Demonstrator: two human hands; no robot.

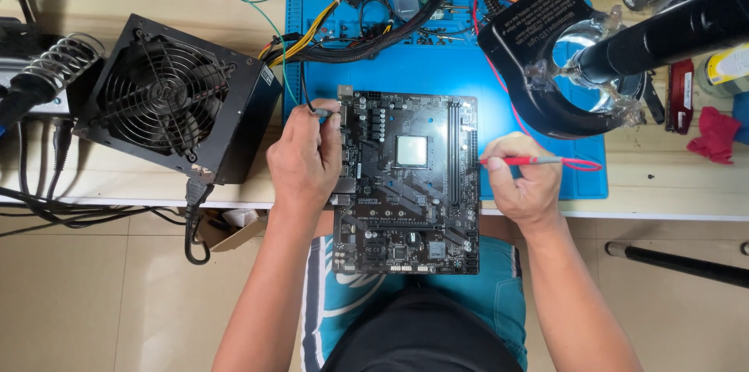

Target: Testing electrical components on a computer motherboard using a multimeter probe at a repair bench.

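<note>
A black computer motherboard with a silver processor lies half on the blue mat, its near end hanging over the desk edge above my lap. My left hand rests on the board's left edge and pinches a black probe with a thin black lead, its tip by the upper left corner. My right hand holds a red probe level, its tip touching the board's right edge. The red lead loops to the right on the mat.
A black power supply with a round fan grille sits left of the board, its bundled cables crossing the mat's far end. A black ring-shaped magnifier lamp hangs at upper right. A soldering-iron stand is far left, a red cloth far right.
</note>
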